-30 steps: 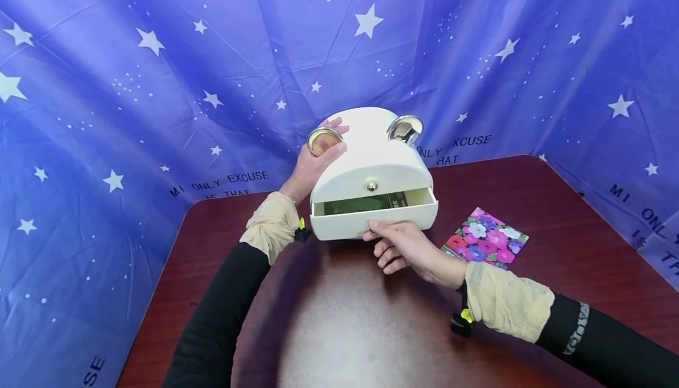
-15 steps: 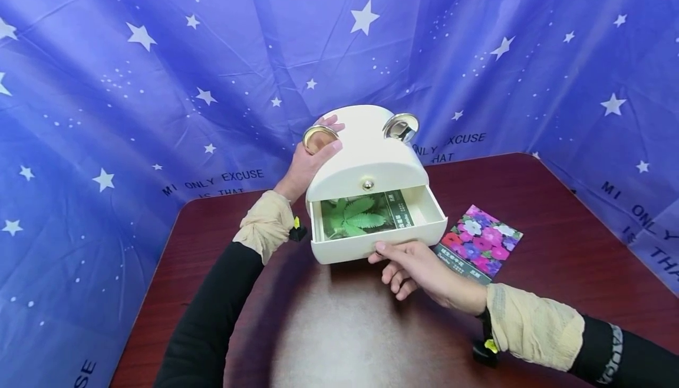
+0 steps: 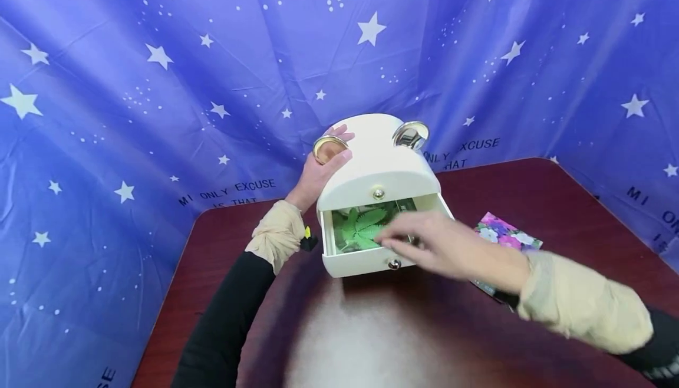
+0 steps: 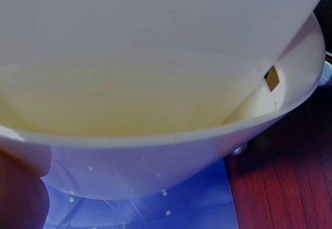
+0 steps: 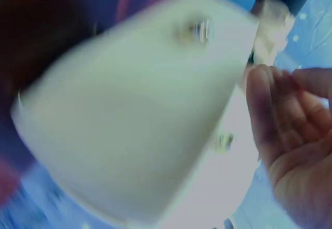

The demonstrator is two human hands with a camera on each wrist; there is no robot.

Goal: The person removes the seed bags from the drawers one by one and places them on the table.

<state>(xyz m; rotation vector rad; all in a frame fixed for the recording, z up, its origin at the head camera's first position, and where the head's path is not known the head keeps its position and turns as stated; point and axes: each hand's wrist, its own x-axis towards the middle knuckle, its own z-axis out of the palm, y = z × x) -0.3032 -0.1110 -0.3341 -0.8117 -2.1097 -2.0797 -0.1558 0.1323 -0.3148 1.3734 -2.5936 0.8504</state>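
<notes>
- A dark reddish-brown counter [image 3: 557,211] with a glossy top is carrying everything; a pale glare is spreading across its near middle, and its far corners are cut at an angle.
- A blue cloth backdrop [image 3: 159,81] printed with white stars, dots and dark lettering is wrapping around the counter on the left, back and right, creasing in long folds.
- A cream box [image 3: 379,161] with a rounded top and two round gold-rimmed fittings is standing near the far edge of the counter, its lower drawer [image 3: 361,261] pulled open toward the person.
- A green leaf-printed packet [image 3: 361,226] is lying inside the drawer.
- The left hand [image 3: 318,170] is gripping the box's left side, thumb curled over the top by the left fitting.
- The right hand [image 3: 445,243] is reaching over the drawer, fingers stretched out and loose, holding nothing; it is blurred.
- A flower-printed packet [image 3: 506,232] is lying flat on the counter just right of the box, partly hidden behind the right wrist.
</notes>
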